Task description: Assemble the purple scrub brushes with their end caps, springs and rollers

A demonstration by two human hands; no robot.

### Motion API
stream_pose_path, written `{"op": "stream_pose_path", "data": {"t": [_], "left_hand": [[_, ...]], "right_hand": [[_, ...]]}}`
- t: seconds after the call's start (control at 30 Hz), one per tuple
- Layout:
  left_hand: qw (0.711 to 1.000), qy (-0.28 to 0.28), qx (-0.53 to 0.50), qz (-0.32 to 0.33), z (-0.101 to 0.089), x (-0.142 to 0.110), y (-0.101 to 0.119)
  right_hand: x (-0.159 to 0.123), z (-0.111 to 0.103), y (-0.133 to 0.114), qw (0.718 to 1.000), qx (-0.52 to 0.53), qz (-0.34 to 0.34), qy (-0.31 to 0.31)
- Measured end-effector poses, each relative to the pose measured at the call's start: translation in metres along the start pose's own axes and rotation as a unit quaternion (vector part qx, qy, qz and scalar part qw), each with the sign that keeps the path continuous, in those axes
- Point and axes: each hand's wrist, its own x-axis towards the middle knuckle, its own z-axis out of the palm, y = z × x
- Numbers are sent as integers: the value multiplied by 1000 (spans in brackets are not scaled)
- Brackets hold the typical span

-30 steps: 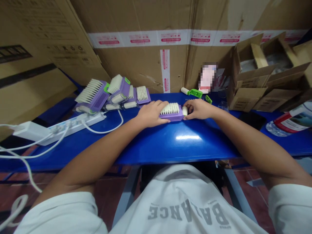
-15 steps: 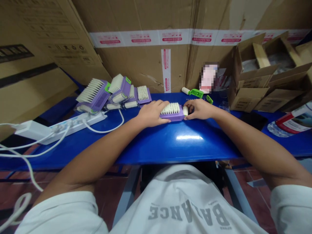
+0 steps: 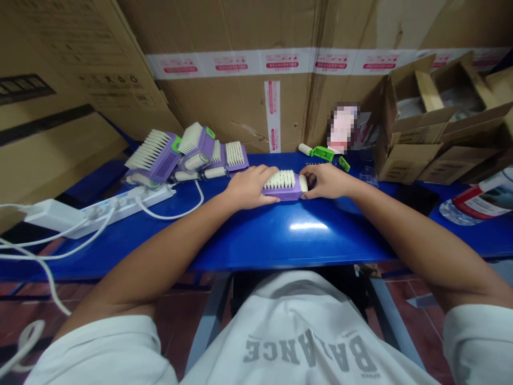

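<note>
A: Grip first. Left hand?

B: Left hand [image 3: 250, 187]: fingers over the far side and top, thumb along the near side, closed on a purple plastic brush with white bristles [image 3: 282, 195].

A: Right hand [image 3: 326, 182]?

B: Fingertips and thumb pinched together at the brush's right end, on a stubby white roller [image 3: 303, 183]. Fingers curled; their far side is hidden.

A: Position of the brush?

B: Between the two hands, bristles up, low over a glossy blue desk [image 3: 240, 240]. Cannot tell whether its underside touches.

A: Just beyond the right hand?

B: A bright green plastic handle-like piece [image 3: 323, 154], with a loose white cylinder [image 3: 305, 149] at its left end. A smaller green plastic piece [image 3: 344, 163] lies to the right, near the wrist.

A: Left of the left hand?

B: A heap of purple brushes with white bristles [image 3: 170, 160], some stacked and tilted. Nearer the body, a white power strip [image 3: 128, 202] with cables plugged in.

A: Outer edge?

B: Far right, open brown cardboard boxes [image 3: 409, 160]; nearer, a tilted clear bottle with a red-and-white label [image 3: 481, 198]. Behind everything, a brown cardboard wall [image 3: 224, 107] crossed by printed white tape [image 3: 256, 63].
</note>
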Motion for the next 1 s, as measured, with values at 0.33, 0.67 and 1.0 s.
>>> {"op": "stream_pose_path", "data": {"t": [0.33,0.67,1.0], "left_hand": [[1000,7,2,5,2,1,-2],[1000,1,4,5,1,0,-2],[1000,-4,1,0,0,0,-1]], "right_hand": [[1,4,3,999,47,19,5],[2,2,7,999,46,14,10],[3,3,7,999,35,11,3]]}}
